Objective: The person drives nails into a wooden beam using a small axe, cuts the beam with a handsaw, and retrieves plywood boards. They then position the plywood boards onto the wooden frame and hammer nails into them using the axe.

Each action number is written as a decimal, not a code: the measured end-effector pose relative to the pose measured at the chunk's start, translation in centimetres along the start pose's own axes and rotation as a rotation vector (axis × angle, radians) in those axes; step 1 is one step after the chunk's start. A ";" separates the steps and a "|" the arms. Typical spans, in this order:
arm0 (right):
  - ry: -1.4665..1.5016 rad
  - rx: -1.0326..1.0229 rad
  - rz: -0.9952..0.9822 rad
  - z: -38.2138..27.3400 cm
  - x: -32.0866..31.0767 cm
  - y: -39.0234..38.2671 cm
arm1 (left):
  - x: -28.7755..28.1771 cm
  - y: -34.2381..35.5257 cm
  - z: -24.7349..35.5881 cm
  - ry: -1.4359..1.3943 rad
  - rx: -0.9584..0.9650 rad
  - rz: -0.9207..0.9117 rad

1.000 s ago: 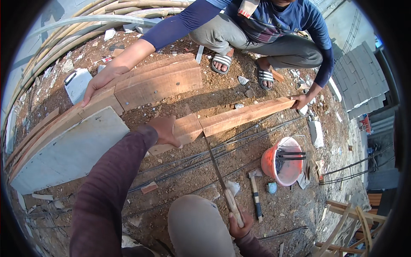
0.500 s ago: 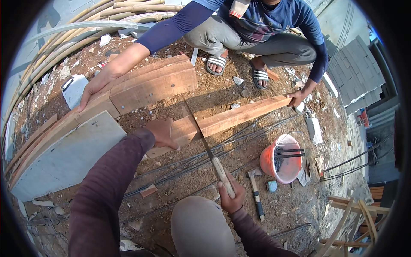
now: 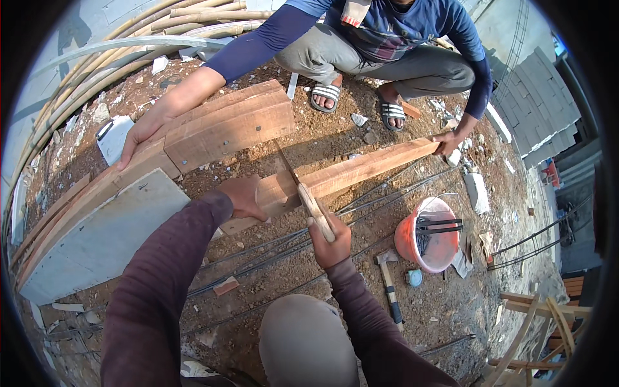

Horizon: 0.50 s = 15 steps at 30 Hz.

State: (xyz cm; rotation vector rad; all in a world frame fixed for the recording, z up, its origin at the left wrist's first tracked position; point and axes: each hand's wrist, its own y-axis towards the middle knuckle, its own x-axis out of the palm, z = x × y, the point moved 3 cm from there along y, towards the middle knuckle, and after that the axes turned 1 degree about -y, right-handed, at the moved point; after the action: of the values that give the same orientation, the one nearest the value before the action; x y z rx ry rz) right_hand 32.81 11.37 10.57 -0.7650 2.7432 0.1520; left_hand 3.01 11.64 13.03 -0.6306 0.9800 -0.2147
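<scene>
My right hand (image 3: 332,240) is wrapped round the pale wooden handle of a handsaw (image 3: 290,170). The saw's blade lies across a long timber beam (image 3: 367,171), with its tip on the far side. Just left of the blade, my left hand (image 3: 242,197) grips the beam's near end, thumb on the side facing me. A co-worker squatting opposite holds the beam's far right end with one hand (image 3: 446,143). The co-worker's other hand (image 3: 138,138) rests on a curved, nailed wooden form (image 3: 225,129) at the left.
A grey-white panel (image 3: 109,238) is attached along the curved form. Right of me stand an orange bucket (image 3: 412,235) with dark tools inside, a hammer (image 3: 389,290) and a small blue roll (image 3: 414,278). Thin steel bars (image 3: 258,258) cross the rubble-strewn ground. Bamboo poles (image 3: 129,48) lie behind.
My right hand has pushed the saw forward and away from me, bringing its handle close to the beam. My left hand and the co-worker's hands stay in place.
</scene>
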 end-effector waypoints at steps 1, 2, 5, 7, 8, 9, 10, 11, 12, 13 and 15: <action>0.009 -0.057 0.023 0.2 0.4 0.1 | -0.4 0.1 0.0 0.023 0.015 0.010; -0.017 -0.099 0.030 -0.1 0.0 0.4 | -0.6 0.4 0.1 0.013 0.068 0.050; -0.200 0.007 -0.005 -1.0 -4.9 -8.7 | -0.2 0.6 -0.2 0.074 0.069 0.111; -0.258 0.006 -0.053 -1.9 -5.4 -10.6 | 0.2 0.7 -0.5 0.058 0.043 0.085; -0.231 -0.024 0.009 -1.9 -4.9 -10.2 | 0.6 0.8 -0.4 0.026 0.058 0.053; -0.200 -0.096 0.064 -1.6 -4.1 -8.2 | 0.6 0.9 -0.4 0.042 0.042 0.043; -0.148 -0.128 0.090 -1.3 -2.4 -5.1 | 0.7 0.8 -0.4 0.039 0.032 0.031; -0.037 0.004 0.018 -0.9 -1.0 -1.5 | 0.6 0.8 -0.3 0.025 0.036 0.019; -0.027 -0.023 0.027 -0.4 -0.6 -0.7 | 0.4 0.8 -0.3 0.039 0.021 0.030; -0.020 -0.065 0.031 0.1 0.1 -0.5 | 0.0 0.6 -0.2 0.039 0.028 0.028; -0.048 -0.114 0.073 0.7 -1.1 -2.5 | -0.6 0.8 0.0 0.029 0.054 0.036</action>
State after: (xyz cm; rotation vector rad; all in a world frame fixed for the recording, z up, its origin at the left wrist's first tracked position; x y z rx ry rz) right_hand 35.21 9.89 10.15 -0.6815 2.7373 0.3396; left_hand 2.62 12.51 13.00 -0.5615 1.0094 -0.2187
